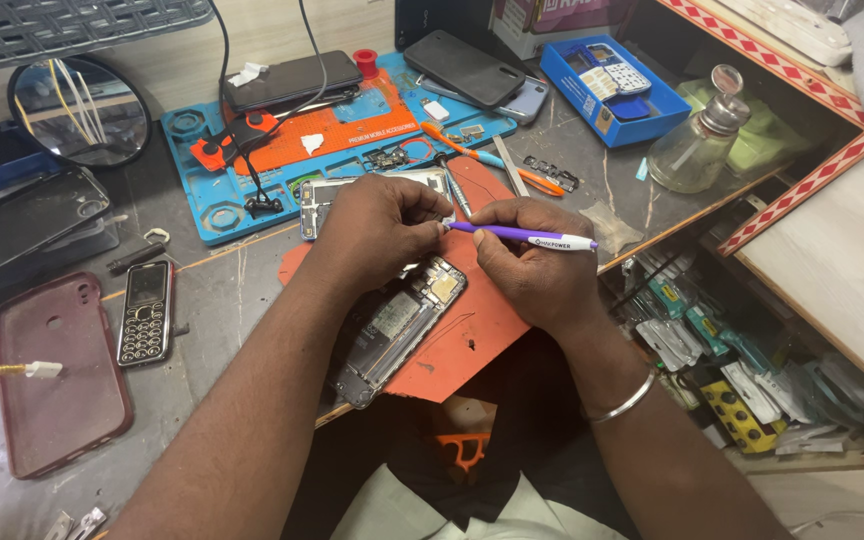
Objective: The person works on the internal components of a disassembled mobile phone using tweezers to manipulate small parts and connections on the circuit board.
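- Even, soft daylight; scene moderately bright, no hard shadows.
- Faint shadow under the hands [452, 250] on the orange mat [472, 330].
- Glare on the round mirror [77, 110] and glass bottle [697, 145].
- Centre sharp; wide-angle stretching at the edges, forearms enlarged.
- Lower shelf [742, 370] dimmer, detail murky.

Both forearms bare, no sleeves in view, no gloves on left hand [377, 225] or right hand [537, 270]. Thin plain silver metal bangle [624, 400] sits loose round the right wrist; no rings or watch seen. Near bottom edge: pale cream-white garment [432, 510] with a dark, near-black layer just above it, folds visible.
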